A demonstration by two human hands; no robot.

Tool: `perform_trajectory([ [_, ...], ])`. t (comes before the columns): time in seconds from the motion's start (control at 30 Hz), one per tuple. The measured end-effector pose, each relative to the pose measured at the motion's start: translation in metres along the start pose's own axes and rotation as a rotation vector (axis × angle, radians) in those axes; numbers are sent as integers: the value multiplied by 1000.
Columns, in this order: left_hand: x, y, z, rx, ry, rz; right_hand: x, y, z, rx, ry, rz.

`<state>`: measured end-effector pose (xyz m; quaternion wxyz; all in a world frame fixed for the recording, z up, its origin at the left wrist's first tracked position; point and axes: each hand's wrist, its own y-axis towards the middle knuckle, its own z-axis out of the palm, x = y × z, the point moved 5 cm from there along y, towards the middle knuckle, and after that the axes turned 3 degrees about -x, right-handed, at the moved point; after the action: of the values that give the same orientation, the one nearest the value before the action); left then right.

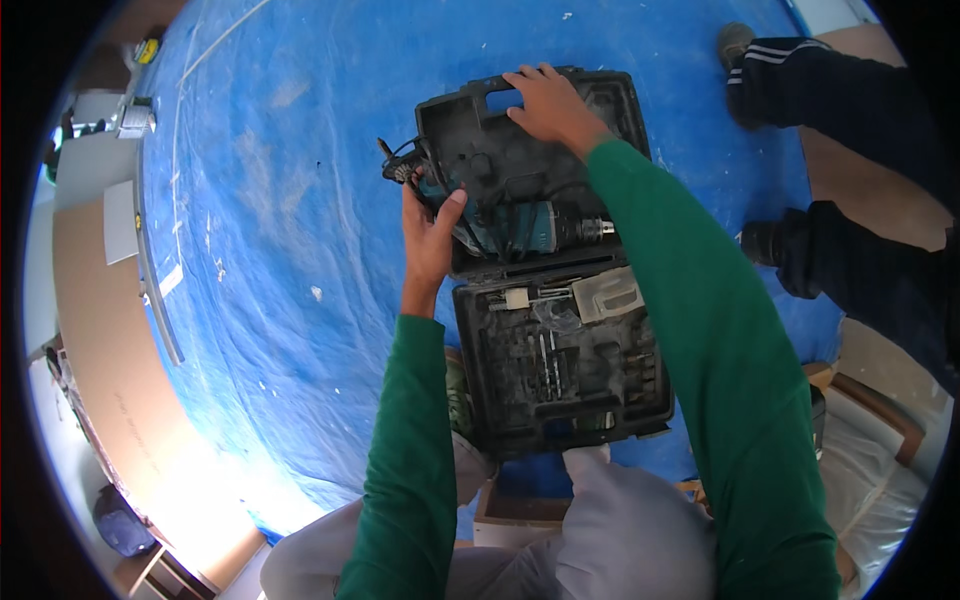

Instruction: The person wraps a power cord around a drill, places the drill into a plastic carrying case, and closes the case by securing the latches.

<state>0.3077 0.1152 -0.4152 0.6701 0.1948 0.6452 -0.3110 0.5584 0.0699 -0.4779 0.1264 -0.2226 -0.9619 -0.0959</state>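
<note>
A black plastic tool case [455, 118] lies opened flat, dusty inside, with its two halves hinged across the middle. In the far half rests a teal and black power drill [537, 228], its chuck toward the right. My left hand [430, 240] is closed at the case's left side, around the drill's handle end beside a bundled black cord [404, 165]. My right hand [556, 108] grips the far rim by the handle cutout, thumb and fingers on either side. The near half holds several drill bits [546, 365], a beige plastic piece [608, 294] and a small clear bag [557, 318].
Blue sheeting [290, 200] covers the floor. To the right stands another person, whose dark trouser legs [830, 100] show. Long brown board [120, 350] runs along the left. Plastic-wrapped material [865, 490] lies at the lower right. A wooden box [520, 508] sits near my knees.
</note>
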Motion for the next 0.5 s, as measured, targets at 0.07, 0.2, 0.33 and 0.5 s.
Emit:
perform_trajectory([
  [0.07, 7, -1, -7, 9, -125, 8, 13, -20, -9, -110, 168, -5],
  [0.2, 19, -3, -19, -49, -123, 11, 65, -94, -47, -191, 625, 74],
  [0.33, 12, -15, -2, -186, 80, 167, 118, -161, -47, -167, 498, 102],
  [0.5, 8, -46, 2, -245, 274, 266, 137, -158, -28, -153, 342, 178],
])
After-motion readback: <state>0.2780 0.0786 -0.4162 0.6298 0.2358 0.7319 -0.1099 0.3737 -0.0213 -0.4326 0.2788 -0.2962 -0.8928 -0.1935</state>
